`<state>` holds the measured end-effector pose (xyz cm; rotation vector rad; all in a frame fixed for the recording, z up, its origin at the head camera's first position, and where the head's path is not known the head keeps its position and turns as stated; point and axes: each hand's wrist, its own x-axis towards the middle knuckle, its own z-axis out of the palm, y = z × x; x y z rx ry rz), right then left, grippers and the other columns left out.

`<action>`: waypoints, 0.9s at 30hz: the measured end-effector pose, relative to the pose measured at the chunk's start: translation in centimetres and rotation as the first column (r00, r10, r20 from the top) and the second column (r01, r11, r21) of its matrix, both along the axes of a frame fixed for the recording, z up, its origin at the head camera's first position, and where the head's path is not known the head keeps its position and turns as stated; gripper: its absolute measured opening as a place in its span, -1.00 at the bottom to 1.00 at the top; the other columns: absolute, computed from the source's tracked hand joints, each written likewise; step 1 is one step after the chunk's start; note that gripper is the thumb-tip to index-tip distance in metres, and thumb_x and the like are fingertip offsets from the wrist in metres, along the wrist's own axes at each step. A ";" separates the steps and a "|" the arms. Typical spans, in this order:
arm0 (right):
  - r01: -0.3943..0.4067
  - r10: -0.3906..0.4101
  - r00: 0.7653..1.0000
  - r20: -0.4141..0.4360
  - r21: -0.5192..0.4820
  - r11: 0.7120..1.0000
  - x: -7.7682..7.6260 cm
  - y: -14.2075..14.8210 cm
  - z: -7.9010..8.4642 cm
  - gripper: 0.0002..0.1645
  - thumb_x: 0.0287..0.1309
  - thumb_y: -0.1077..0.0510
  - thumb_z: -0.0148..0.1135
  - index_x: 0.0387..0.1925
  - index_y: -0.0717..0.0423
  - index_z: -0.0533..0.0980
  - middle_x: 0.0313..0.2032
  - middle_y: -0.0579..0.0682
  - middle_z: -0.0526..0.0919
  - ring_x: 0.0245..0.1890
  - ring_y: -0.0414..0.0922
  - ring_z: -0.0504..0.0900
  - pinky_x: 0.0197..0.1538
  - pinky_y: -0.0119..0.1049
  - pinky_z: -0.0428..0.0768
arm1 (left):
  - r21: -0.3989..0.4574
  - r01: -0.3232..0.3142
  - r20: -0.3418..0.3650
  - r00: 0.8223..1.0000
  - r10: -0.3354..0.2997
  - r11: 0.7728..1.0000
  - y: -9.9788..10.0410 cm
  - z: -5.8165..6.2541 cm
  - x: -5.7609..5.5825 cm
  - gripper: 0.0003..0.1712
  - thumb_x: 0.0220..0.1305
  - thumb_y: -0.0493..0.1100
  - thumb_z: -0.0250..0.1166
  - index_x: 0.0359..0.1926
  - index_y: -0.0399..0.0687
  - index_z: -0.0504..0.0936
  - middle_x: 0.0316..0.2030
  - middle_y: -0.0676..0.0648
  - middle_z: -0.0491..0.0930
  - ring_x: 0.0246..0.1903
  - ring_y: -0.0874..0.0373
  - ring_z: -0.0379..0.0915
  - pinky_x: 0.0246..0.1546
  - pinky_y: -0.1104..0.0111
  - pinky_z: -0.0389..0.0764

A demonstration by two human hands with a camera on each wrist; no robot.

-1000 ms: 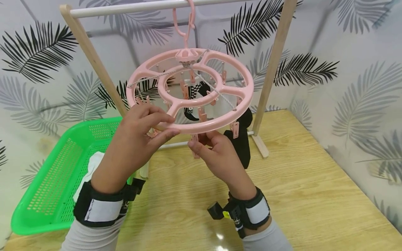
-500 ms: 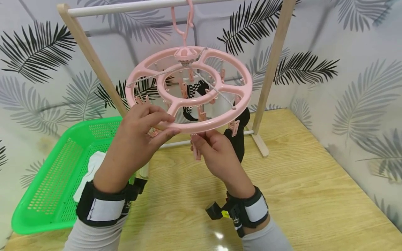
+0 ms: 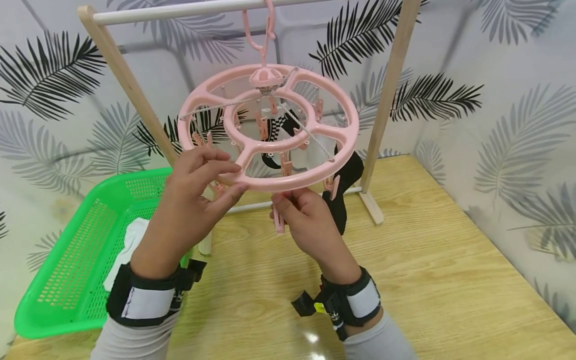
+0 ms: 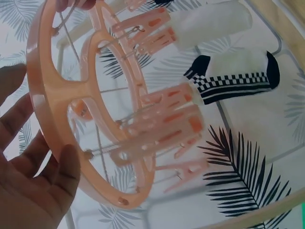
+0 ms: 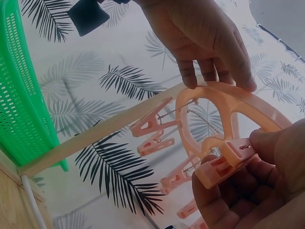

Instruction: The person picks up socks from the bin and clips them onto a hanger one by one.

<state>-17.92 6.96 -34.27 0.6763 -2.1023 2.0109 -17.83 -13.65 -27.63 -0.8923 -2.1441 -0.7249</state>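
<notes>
A pink round clip hanger (image 3: pixel 292 181) hangs by its hook, its rim tilted toward me. My left hand (image 3: pixel 189 200) pinches the near-left rim, fingers above and thumb below. Beneath the front rim, my right hand (image 3: pixel 310 220) pinches a pink clothespin (image 5: pixel 228 162) between thumb and fingers. In the head view the pin's lower end points down, with no cloth in it. A checkered black-and-white sock (image 4: pixel 233 81) and a white sock (image 4: pixel 214 24) hang from other clips. Behind my right hand hangs a black sock (image 3: pixel 348 172).
The hanger's hook sits on the white crossbar (image 3: pixel 180 11) of a drying rack with wooden legs (image 3: pixel 121 80). At left on the wooden table (image 3: pixel 450 250) stands a green basket (image 3: pixel 76 250) with a white cloth item (image 3: pixel 130 245) in it. Leaf-patterned walls rise behind and right.
My right thumb has shifted its grip on the clothespin, and more of the pin's lower end shows. The black sock has swung and turned. My left hand keeps its hold on the rim.
</notes>
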 end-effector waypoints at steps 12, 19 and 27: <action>0.013 -0.013 1.000 0.009 -0.004 1.000 0.0 0.0 0.0 -0.78 0.49 0.21 0.00 -0.18 0.29 0.52 -0.43 0.12 0.56 -0.51 -0.05 0.48 -0.47 -0.33 0.41 | 0.196 -0.418 0.212 0.901 0.378 0.887 -7.9 -1.2 -1.4 -0.75 0.31 -0.23 0.27 -0.08 -0.32 0.69 0.00 -0.24 0.55 -0.03 -0.07 0.46 -0.21 0.47 0.37; 0.033 -0.033 0.999 0.017 0.012 0.999 0.0 -0.1 0.2 -0.78 0.48 0.18 0.03 -0.19 0.24 0.54 -0.42 0.12 0.59 -0.50 -0.02 0.52 -0.48 -0.31 0.41 | -0.110 -0.526 0.372 0.765 0.526 0.843 -15.4 -3.7 -4.1 -0.60 0.38 -0.14 0.14 -0.03 -0.46 0.60 -0.06 -0.50 0.44 0.00 -0.42 0.33 -0.11 -0.20 0.34; 0.029 -0.030 0.999 0.043 0.024 0.999 0.1 0.0 0.0 -0.78 0.49 0.17 0.02 -0.18 0.23 0.54 -0.42 0.12 0.57 -0.50 -0.01 0.51 -0.47 -0.30 0.42 | -0.457 -0.368 0.540 0.608 0.581 0.810 -21.0 -10.1 -7.3 -0.46 0.42 -0.13 0.07 0.14 -0.61 0.42 -0.08 -0.59 0.51 -0.24 -0.45 0.49 -0.27 -0.17 0.48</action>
